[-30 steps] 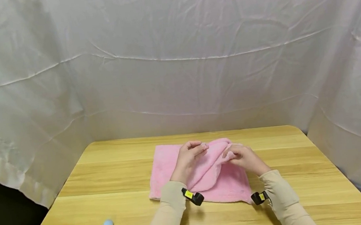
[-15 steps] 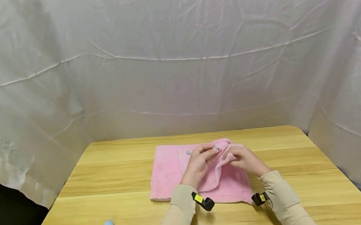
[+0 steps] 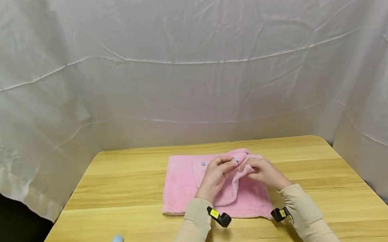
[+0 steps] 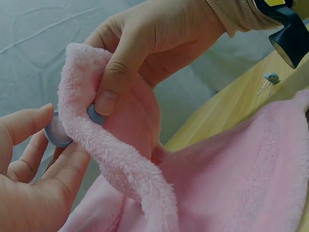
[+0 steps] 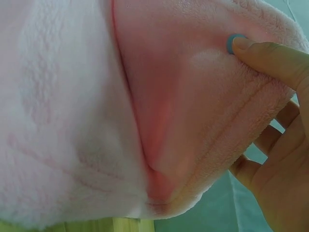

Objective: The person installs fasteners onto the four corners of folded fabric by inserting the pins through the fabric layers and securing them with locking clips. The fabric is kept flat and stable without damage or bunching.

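Note:
A folded pink plush cloth lies on the table, its right part lifted between both hands. My left hand pinches a light blue round cap between thumb and fingers, right at the raised edge. On the other face of that edge, my right hand grips the cloth, its thumb pressing a small blue disc against the fabric. Fingers of the right hand lie behind the cloth in the right wrist view. Another small blue button-like piece sits on the cloth left of my left hand.
Two light blue rounded pieces lie close together at the front left of the wooden table. In the left wrist view, a blue-grey piece with thin pins rests on the tabletop. Pale curtains surround the table.
My left hand has moved right, up to the right hand at the cloth's raised edge, uncovering the blue button-like piece to its left. The right hand has stayed in place, gripping the cloth.

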`<state>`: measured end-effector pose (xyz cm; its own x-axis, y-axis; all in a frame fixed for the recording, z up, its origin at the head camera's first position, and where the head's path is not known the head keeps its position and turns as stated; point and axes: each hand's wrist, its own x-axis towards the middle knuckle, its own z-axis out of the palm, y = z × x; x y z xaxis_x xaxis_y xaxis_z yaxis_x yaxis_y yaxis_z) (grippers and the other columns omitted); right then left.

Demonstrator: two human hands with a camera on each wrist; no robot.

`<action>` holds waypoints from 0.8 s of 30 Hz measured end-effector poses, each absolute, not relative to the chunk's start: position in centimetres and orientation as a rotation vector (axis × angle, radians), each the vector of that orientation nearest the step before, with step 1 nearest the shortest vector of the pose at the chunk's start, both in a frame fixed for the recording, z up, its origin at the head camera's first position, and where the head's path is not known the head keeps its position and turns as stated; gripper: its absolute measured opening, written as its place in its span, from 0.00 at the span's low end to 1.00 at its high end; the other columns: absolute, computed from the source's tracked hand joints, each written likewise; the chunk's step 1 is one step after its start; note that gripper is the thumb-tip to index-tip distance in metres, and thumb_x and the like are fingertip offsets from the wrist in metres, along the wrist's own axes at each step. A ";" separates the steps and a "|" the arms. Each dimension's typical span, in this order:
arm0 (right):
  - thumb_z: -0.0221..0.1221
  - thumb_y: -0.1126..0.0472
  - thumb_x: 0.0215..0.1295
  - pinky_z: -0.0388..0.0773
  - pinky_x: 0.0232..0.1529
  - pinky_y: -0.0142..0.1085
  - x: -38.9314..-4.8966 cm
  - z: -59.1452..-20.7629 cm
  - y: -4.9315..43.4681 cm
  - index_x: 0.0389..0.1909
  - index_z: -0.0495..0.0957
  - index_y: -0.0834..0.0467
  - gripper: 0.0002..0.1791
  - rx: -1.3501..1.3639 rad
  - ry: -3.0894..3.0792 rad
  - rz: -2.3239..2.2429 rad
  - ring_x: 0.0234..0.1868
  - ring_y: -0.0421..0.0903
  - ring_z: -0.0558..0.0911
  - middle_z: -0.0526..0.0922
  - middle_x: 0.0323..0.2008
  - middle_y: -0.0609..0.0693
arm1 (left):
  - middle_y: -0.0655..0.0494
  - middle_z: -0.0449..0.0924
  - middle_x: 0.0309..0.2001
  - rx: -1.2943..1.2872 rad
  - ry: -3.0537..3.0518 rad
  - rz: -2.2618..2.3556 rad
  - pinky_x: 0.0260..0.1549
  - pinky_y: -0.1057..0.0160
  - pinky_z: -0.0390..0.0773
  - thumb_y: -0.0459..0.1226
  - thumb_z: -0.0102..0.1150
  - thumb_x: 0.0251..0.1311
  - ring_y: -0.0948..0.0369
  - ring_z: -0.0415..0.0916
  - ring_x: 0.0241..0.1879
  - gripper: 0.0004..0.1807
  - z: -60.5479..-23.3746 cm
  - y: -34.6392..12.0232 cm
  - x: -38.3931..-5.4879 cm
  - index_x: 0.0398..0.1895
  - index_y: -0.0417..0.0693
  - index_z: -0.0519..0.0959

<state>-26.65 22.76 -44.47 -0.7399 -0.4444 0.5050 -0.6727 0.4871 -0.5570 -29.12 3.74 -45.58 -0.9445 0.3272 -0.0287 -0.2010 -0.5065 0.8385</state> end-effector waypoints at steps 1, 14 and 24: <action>0.66 0.77 0.49 0.79 0.43 0.25 -26.6 -44.5 22.7 0.36 0.84 0.62 0.13 0.950 -2.435 1.111 0.40 0.42 0.81 0.85 0.36 0.58 | 0.55 0.81 0.34 0.193 1.360 2.479 0.45 0.66 0.82 0.22 0.55 0.61 0.64 0.83 0.37 0.11 -45.6 3.7 -29.1 0.47 0.33 0.75; 0.67 0.75 0.49 0.78 0.46 0.26 -26.8 -44.4 22.9 0.35 0.84 0.57 0.14 0.950 -2.426 1.143 0.42 0.35 0.79 0.86 0.37 0.51 | 0.56 0.83 0.33 0.216 1.372 2.453 0.45 0.65 0.82 0.23 0.57 0.59 0.64 0.83 0.35 0.09 -45.5 3.8 -29.0 0.36 0.44 0.79; 0.67 0.76 0.49 0.78 0.46 0.26 -26.7 -44.4 22.9 0.35 0.84 0.58 0.13 0.917 -2.420 1.172 0.43 0.39 0.80 0.86 0.38 0.54 | 0.56 0.83 0.32 0.235 1.379 2.425 0.42 0.67 0.83 0.25 0.56 0.62 0.64 0.83 0.35 0.07 -45.5 3.8 -28.8 0.35 0.45 0.78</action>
